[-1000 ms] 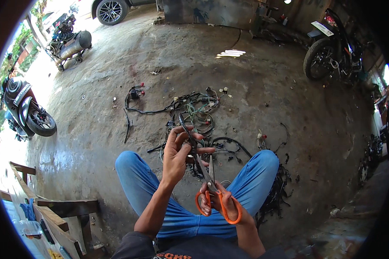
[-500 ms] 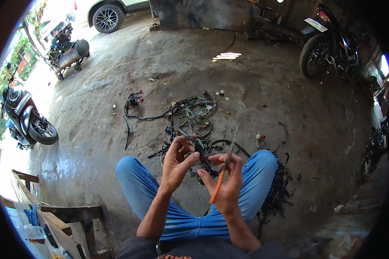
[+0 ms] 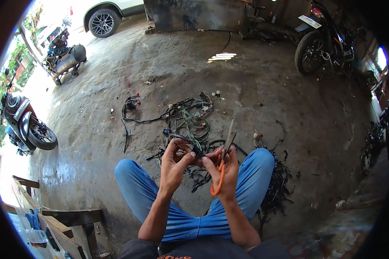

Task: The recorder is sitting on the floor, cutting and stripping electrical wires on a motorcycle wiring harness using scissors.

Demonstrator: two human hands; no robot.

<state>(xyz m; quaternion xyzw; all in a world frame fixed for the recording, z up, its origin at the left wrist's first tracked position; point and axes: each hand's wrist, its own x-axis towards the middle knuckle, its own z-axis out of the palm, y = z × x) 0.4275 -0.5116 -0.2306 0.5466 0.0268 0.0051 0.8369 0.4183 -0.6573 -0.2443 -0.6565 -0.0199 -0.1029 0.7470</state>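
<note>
Between my knees, my left hand (image 3: 173, 168) is closed round a black-wrapped wiring harness (image 3: 198, 151), pinching it between thumb and fingers. Orange-handled scissors (image 3: 222, 175) hang in my right hand (image 3: 224, 172), their blades pointing away from me and slightly apart. The thumb and forefinger of that same hand also press on the harness, close beside my left fingertips. Beyond my hands, more of the wiring lies tangled on the floor, with green wires (image 3: 189, 123) and several connectors. My fingers hide the exact spot being gripped.
Black scraps (image 3: 277, 185) lie heaped beside my right knee. A wooden bench (image 3: 69, 213) stands at the near left. Farther off are a scooter (image 3: 23, 116), a wheeled tank compressor (image 3: 67, 58), a white car (image 3: 129, 7) and a motorcycle (image 3: 328, 43).
My right hand has come in against the harness beside my left fingers. The scissors have turned in it, so both blades and the handle loop show more plainly.
</note>
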